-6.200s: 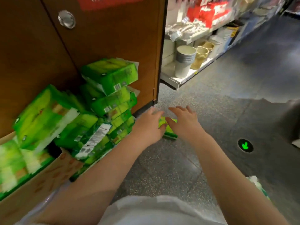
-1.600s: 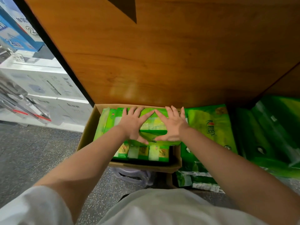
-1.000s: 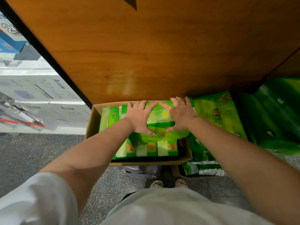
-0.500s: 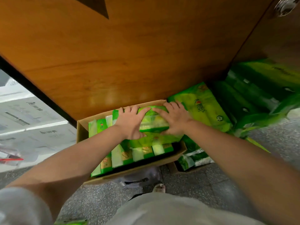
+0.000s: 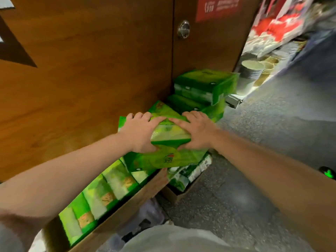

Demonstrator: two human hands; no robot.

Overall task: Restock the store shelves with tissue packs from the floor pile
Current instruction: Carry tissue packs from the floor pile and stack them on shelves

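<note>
Tissue packs [image 5: 101, 193] stand on end in a row inside the cardboard box [image 5: 127, 208] nearest you, on the speckled grey floor [image 5: 236, 206] beside your knee. Above the far end of that box, your two hands clamp one green tissue pack [image 5: 171, 135] between them: your left hand [image 5: 140, 133] curls over its left end with the thumb tucked beneath, and your right hand [image 5: 196, 130] presses its right end with fingers spread across the top. A second, flatter green pack [image 5: 163, 159] sits directly under it, seemingly touching; whether you are lifting both is hard to tell.

You look to be at the pick-up step, with the pack gathered but not yet carried anywhere. The next move calls for a steady squeeze on the soft wrapper, a clean lift clear of the box rim, and a turn toward a shelf, since none with room for tissue shows here.

Just beyond your hands, more green packs [image 5: 203, 84] are stacked loosely against the brown wooden cabinet [image 5: 91, 70], with another low carton [image 5: 180, 193] of packs below. The cabinet carries a round metal lock [image 5: 183, 29] and a red sign [image 5: 218, 6]. Farther right, the aisle runs past store shelves [image 5: 272, 33] holding stacked paper cups [image 5: 252, 68] and blurred red goods.
</note>
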